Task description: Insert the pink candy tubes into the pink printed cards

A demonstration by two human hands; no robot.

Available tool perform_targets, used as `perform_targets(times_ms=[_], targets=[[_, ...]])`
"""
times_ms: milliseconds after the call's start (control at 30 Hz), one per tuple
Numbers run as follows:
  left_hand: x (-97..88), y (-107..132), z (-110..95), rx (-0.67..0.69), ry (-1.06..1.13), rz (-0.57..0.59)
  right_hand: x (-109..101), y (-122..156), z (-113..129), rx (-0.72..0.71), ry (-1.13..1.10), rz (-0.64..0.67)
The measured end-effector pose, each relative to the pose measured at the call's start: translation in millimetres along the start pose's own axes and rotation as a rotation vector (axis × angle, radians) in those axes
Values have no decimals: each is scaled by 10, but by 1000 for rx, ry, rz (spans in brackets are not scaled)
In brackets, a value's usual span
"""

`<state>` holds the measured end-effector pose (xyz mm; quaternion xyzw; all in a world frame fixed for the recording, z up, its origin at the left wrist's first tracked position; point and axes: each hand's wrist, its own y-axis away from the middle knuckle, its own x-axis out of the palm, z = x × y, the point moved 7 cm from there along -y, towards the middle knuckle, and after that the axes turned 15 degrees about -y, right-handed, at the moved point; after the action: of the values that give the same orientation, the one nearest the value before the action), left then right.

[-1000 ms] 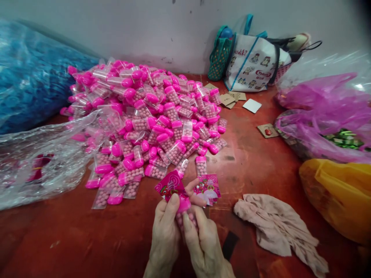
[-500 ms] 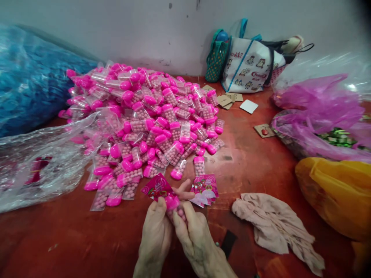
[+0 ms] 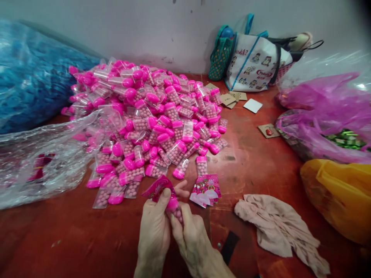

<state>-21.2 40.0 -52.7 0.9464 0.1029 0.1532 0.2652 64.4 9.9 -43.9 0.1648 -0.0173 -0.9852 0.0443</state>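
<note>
My left hand pinches a pink printed label under its thumb, and the label bends against the pink cap of a small clear candy container. My right hand grips the lower part of that container, which is filled with pink balls. Both hands meet at the container, low in the middle of the view. Just beyond them lies a small fanned stack of pink printed labels. A big heap of similar capped candy containers spreads behind and to the left.
Clear plastic sheeting and a blue-filled bag lie left. To the right are a crumpled cloth, a yellow bag and a purple plastic bag. A white tote stands by the wall near cardboard pieces.
My left thumb has moved up over the label, which is now bent toward the container's cap. The container is tilted more. The whole view has shifted slightly.
</note>
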Motion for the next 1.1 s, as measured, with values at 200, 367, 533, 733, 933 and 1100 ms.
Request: perform_targets(times_ms=[200, 367, 533, 733, 933, 1100], targets=[[33, -18, 47, -60, 3, 175, -8, -101, -14, 27, -219, 162], [51, -49, 83, -100, -14, 238, -132, -145, 14, 46, -280, 246], [33, -68, 98, -101, -6, 226, -119, -135, 8, 89, -309, 312], [18, -65, 84, -116, -34, 226, -156, -179, -6, 44, -270, 286], [-19, -83, 37, -58, -109, 161, -195, -199, -31, 19, -341, 240], [82, -26, 92, -20, -67, 216, -150, -192, -114, 60, -498, 155]])
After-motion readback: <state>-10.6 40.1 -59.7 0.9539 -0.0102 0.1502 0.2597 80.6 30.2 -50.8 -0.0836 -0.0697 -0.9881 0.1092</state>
